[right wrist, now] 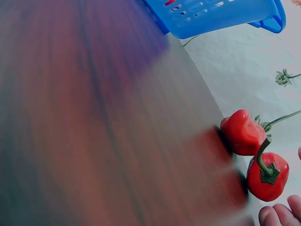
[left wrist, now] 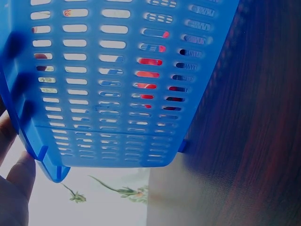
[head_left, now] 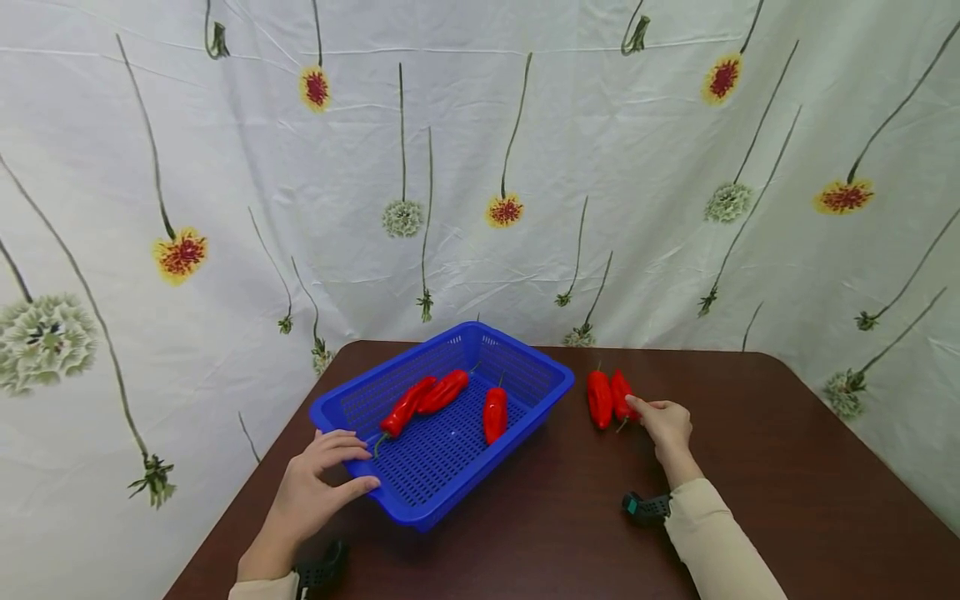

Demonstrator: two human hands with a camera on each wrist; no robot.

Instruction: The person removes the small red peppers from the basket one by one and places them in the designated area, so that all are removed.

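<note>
presently, a blue basket (head_left: 487, 454) is sitting slightly askew on a dark brown table (head_left: 555, 517), its slotted walls enclosing three red peppers (head_left: 495, 415): two are lying close together toward the left side, while one is resting apart, nearer the right wall. the person's left hand (head_left: 306, 492) is gripping the near-left corner of the rim, thumb outside and fingers over the edge. the right hand (head_left: 666, 423) is reaching to the outer pepper (head_left: 621, 395) of a pair lying to the right of the basket, its fingers parting modestly beside it; whether they are touching it, one cannot tell. in all, five peppers are showing, three inside the single basket and two on the table.
</note>
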